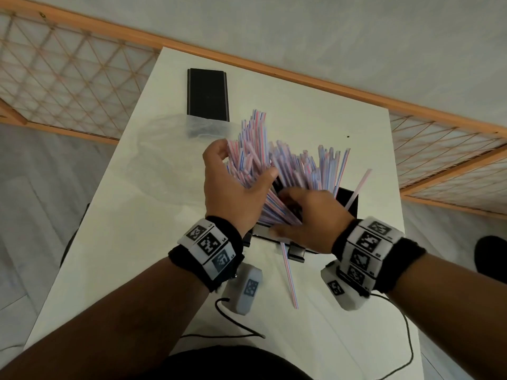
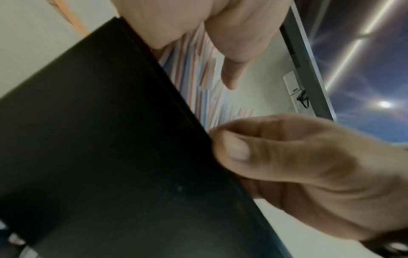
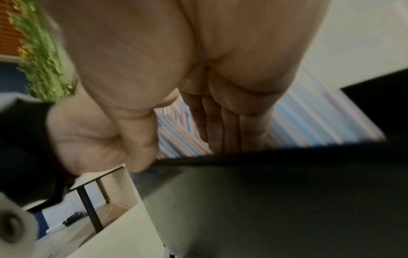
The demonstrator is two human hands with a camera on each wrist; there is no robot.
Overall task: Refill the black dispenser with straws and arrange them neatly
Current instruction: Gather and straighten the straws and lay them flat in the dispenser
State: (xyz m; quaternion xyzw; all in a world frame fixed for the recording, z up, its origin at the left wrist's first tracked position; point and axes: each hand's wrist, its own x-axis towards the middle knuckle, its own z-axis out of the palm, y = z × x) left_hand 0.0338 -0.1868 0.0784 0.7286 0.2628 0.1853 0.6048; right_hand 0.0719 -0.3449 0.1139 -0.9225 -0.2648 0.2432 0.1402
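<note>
Striped straws (image 1: 277, 171) in black dispenser (image 1: 348, 200), left hand (image 1: 233, 185) gripping them, right hand (image 1: 310, 218) fingers flat against them.

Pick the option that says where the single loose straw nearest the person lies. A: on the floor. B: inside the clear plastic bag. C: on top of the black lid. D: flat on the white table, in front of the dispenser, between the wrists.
D: the loose straw lies flat on the white table, just in front of the black dispenser.
</note>
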